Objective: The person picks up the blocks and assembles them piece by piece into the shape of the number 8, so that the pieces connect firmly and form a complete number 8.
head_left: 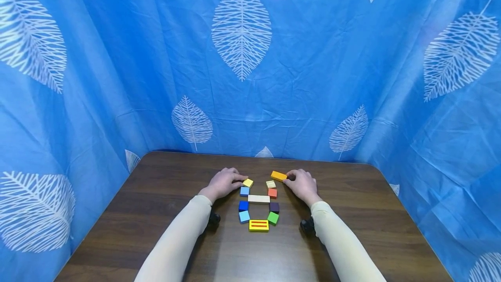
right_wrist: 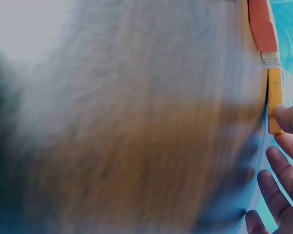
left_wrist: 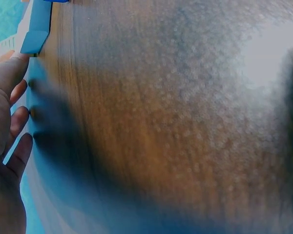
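My right hand (head_left: 303, 184) pinches one end of an orange block (head_left: 278, 176) between thumb and fingertips. The block lies at a slant at the back of the arrangement, just beyond a small pale block (head_left: 271, 184). In the right wrist view the thumb presses the near end of the orange block (right_wrist: 274, 92), other fingers spread below. On the opposite side my left hand (head_left: 224, 182) has thumb and index finger at a small yellow block (head_left: 248, 182), pinching its left side. A light blue block (head_left: 244, 191) sits just in front; the left wrist view hides the yellow block behind the thumb.
Between the arms, blocks form a ring: red-orange (head_left: 272, 193), dark purple (head_left: 274, 207), green (head_left: 273, 218), striped yellow (head_left: 258, 226), lower light blue (head_left: 244, 217) and dark blue (head_left: 243, 206). A long cream block (head_left: 258, 199) crosses it. Blue curtain (head_left: 242, 99) hangs behind the wooden table (head_left: 156, 212).
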A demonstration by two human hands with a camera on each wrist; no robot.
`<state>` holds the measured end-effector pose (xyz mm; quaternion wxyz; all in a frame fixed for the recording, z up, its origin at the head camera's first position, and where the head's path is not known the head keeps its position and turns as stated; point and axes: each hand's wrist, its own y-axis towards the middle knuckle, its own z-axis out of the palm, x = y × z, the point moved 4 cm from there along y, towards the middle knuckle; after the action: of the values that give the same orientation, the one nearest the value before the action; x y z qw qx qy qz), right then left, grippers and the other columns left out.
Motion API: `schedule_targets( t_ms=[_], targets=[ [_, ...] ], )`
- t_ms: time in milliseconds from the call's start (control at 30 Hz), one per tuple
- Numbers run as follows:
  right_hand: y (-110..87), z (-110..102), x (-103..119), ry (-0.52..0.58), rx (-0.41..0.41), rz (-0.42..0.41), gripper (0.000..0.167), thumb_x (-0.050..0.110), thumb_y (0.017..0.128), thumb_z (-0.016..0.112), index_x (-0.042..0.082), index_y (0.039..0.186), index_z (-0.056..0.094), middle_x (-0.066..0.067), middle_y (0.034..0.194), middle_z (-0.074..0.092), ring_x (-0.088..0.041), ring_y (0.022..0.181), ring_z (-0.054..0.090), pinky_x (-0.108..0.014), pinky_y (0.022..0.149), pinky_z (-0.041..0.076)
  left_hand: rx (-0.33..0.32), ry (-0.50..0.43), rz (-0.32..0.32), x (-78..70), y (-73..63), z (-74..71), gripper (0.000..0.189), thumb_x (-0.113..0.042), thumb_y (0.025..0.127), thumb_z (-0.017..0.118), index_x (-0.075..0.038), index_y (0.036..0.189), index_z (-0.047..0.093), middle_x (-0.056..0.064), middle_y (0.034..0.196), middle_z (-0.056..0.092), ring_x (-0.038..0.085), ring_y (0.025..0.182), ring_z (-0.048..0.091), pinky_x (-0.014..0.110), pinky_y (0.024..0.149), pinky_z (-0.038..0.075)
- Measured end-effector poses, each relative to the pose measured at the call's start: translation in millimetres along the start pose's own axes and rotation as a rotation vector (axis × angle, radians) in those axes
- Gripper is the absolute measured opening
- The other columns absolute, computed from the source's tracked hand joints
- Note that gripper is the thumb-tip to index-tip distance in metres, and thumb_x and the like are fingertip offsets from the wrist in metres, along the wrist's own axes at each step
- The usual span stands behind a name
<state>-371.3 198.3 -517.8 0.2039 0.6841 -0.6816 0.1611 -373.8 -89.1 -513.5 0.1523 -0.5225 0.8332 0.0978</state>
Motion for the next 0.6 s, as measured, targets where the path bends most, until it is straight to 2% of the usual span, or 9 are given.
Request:
schedule_targets(
  t_ms=[167,367,600],
  targets=[
    [3.7,0.9,5.2,0.039,-0.011,0.002,0.031,0.032,0.094,0.075,0.011,0.117,0.075,-0.011,0.120,0.065,-0.033,0.112,0.054,-0.057,0.094,0.038,-0.003,-0.004,-0.002,0.6,0.2,1.1,0.035,-0.033,0.100,0.068,-0.031,0.135,0.069,-0.001,0.118,0.065,0.020,0.107,0.056,0.040,0.093,0.048],
    [7.8,2.3,16.6,0.119,-0.023,-0.037,0.029,0.031,0.093,0.075,0.014,0.115,0.076,-0.009,0.119,0.066,-0.033,0.114,0.055,-0.057,0.092,0.039,0.001,-0.026,-0.008,1.5,0.3,1.0,0.035,-0.034,0.100,0.067,-0.032,0.136,0.068,-0.003,0.118,0.064,0.019,0.107,0.055,0.039,0.092,0.047],
    [10.4,11.4,37.4,0.139,0.047,-0.085,0.028,0.032,0.094,0.074,0.017,0.117,0.076,-0.007,0.118,0.065,-0.032,0.114,0.054,-0.057,0.094,0.041,-0.002,-0.027,-0.003,1.0,0.1,0.5,0.036,-0.033,0.101,0.067,-0.030,0.136,0.068,-0.002,0.119,0.065,0.020,0.107,0.055,0.040,0.093,0.047]
  ],
)
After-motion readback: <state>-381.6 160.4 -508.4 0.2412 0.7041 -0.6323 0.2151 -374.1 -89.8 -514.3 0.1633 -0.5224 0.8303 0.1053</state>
